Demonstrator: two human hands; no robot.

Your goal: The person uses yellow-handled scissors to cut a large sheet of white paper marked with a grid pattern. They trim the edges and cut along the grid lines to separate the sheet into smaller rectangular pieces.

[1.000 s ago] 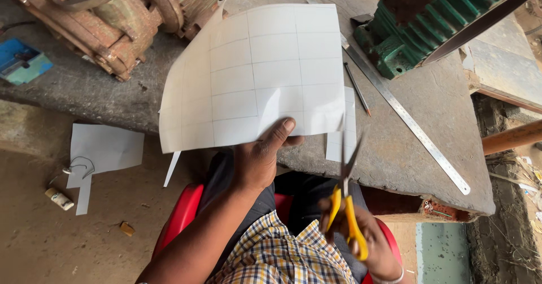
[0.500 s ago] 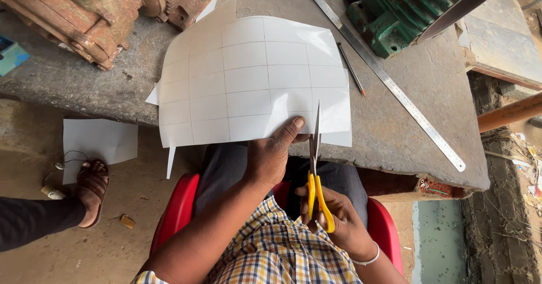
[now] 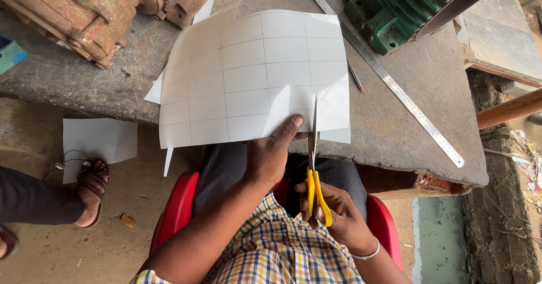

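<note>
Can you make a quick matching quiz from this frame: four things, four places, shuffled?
Things:
1. scissors
2. steel ruler
3. gridded paper sheet
4. pencil

Places:
A. pinched at its lower edge by the left hand
B. held in the right hand, blades up into the sheet's lower edge
C. lying slantwise on the stone table, next to the green machine
D. on the table between the sheet's right edge and the ruler

Pairs: 1-B, 2-C, 3-A, 4-D
</note>
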